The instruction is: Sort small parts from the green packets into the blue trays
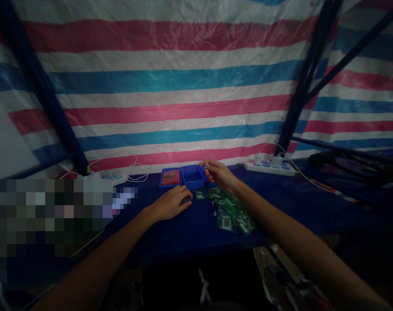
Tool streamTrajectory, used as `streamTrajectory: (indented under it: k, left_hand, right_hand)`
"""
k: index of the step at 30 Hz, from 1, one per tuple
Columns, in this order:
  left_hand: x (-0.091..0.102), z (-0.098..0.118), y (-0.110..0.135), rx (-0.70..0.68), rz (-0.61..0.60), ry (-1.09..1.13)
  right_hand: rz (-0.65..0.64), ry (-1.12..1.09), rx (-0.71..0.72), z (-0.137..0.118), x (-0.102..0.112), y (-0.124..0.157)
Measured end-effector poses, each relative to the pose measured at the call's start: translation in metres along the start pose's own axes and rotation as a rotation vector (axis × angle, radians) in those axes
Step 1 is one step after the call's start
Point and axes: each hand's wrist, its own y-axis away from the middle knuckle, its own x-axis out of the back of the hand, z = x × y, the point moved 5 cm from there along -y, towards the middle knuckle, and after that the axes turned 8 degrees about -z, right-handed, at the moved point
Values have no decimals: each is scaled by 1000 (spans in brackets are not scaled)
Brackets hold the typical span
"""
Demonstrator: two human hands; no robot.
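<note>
The person's left hand (174, 203) curls fingers and thumb around small dark pieces (185, 201) at the blue table (180, 235), just in front of the blue bins (192, 171). Apart from it, the right hand (220, 175) is by the bins' right side, fingertips drawn together, their hold too small to tell, with green bags (230, 207) lying beside its forearm
</note>
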Motion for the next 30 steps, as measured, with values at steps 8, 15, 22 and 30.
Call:
streamTrajectory:
  k: [8,15,22,30]
  left_hand:
    - [0,0,0,2,1,4]
    - [1,1,0,-1,-1,4]
    - [0,-1,1,1,2,0]
    - [1,0,0,11,-4,-4]
  right_hand:
    - [82,155,86,-5,2,-1]
    - [55,693,246,-7,2,-2]
    - [3,894,327,-8,-3,-2]
    - [16,784,258,-6,-1,1]
